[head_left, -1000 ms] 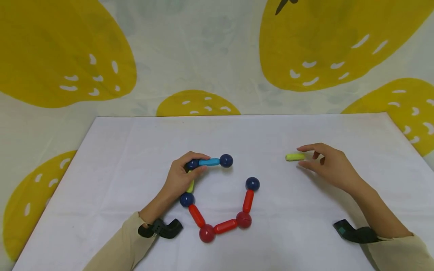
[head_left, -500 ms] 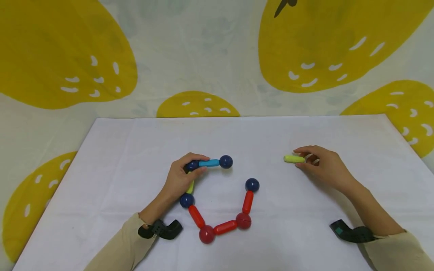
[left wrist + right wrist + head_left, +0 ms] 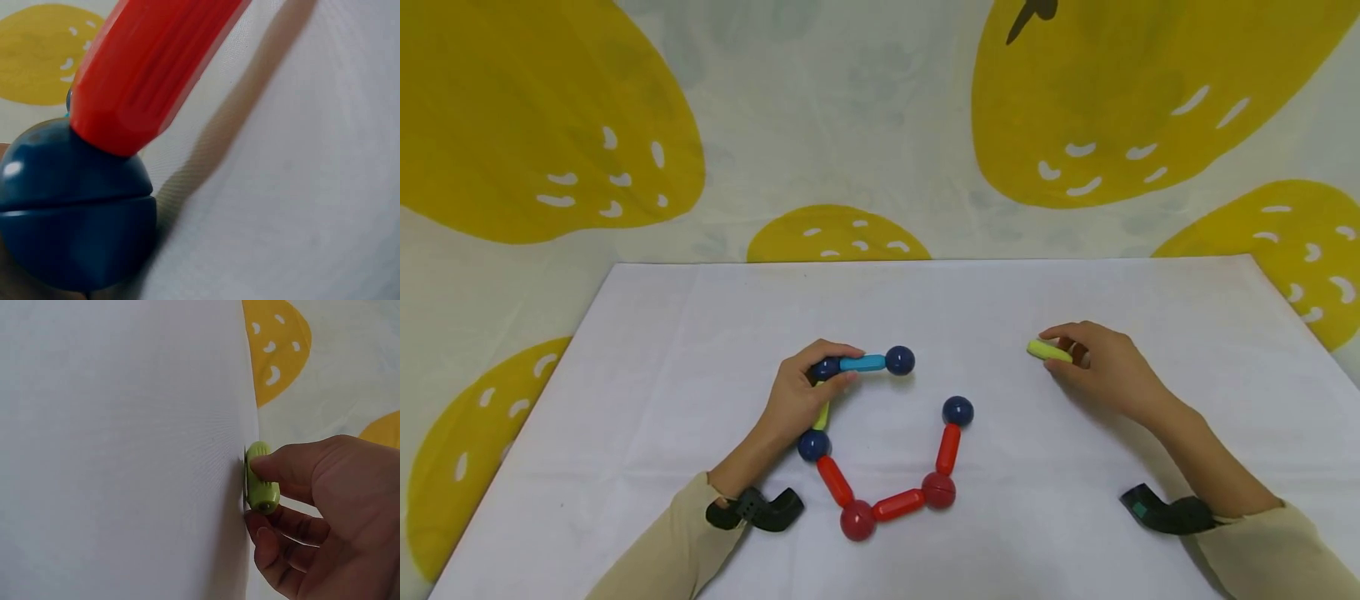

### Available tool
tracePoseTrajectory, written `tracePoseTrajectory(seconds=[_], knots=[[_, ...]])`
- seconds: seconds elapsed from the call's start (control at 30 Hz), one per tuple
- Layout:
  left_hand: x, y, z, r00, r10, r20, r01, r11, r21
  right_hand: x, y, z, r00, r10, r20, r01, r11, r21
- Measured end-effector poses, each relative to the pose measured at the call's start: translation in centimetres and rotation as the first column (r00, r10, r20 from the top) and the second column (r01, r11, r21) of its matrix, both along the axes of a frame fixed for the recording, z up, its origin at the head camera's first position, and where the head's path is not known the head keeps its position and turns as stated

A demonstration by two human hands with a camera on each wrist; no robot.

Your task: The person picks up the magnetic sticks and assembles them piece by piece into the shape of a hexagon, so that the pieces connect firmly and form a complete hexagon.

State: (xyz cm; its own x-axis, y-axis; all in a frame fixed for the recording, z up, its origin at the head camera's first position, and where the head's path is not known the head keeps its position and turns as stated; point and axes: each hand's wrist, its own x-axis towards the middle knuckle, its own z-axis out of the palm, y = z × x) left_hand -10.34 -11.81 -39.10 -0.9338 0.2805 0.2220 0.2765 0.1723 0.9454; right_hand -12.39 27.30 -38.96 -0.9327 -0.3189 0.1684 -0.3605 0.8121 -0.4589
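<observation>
In the head view my left hand (image 3: pixel 793 392) grips a dark blue ball (image 3: pixel 828 367) between thumb and fingers. From that ball a light blue rod (image 3: pixel 862 363) leads right to another dark blue ball. Partly hidden by the hand, a yellow-green rod (image 3: pixel 822 417) runs down to a third dark blue ball (image 3: pixel 814 445), seen large in the left wrist view with a red rod (image 3: pixel 144 75) on it. At the right, my right hand (image 3: pixel 1108 367) pinches a loose yellow-green rod (image 3: pixel 1047 350), held low near the white surface, as the right wrist view shows.
The chain goes on along a red ball (image 3: pixel 857 520), a red rod (image 3: pixel 899 504), another red ball (image 3: pixel 938 490) and an upright-running red rod, ending at a dark blue ball (image 3: pixel 957 412). A white table (image 3: pixel 985 308) lies under everything; a patterned cloth (image 3: pixel 820 125) hangs behind.
The right hand has moved a little left and its fingers have closed on the loose yellow-green rod, which now lies turned at a slant. The left hand and chain stay put.
</observation>
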Motion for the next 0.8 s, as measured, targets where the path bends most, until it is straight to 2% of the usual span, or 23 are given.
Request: tracePoseTrajectory(seconds=[0.17, 0.33, 0.57, 0.8], knots=[[-0.1, -0.1, -0.1, 1.000, -0.005, -0.005, 0.005, 1.000, 0.009, -0.1, -0.7, 0.5, 0.999, -0.024, 0.045, 0.024, 1.000, 0.015], [-0.1, -0.1, -0.1, 1.000, -0.006, -0.016, 0.006, 1.000, 0.007, 0.1, -1.6, 0.7, 1.000, -0.012, 0.015, 0.013, 1.000, -0.025], [0.0, 0.0, 0.0, 1.000, -0.008, -0.011, 0.008, 1.000, 0.016, 0.7, -4.1, 1.2, 0.997, 0.055, -0.054, -0.062, 0.988, -0.139], [0.0, 0.0, -0.1, 1.000, -0.005, -0.015, 0.005, 1.000, 0.024, 1.1, -7.0, 1.5, 0.993, 0.121, 0.011, -0.116, 0.972, -0.203]])
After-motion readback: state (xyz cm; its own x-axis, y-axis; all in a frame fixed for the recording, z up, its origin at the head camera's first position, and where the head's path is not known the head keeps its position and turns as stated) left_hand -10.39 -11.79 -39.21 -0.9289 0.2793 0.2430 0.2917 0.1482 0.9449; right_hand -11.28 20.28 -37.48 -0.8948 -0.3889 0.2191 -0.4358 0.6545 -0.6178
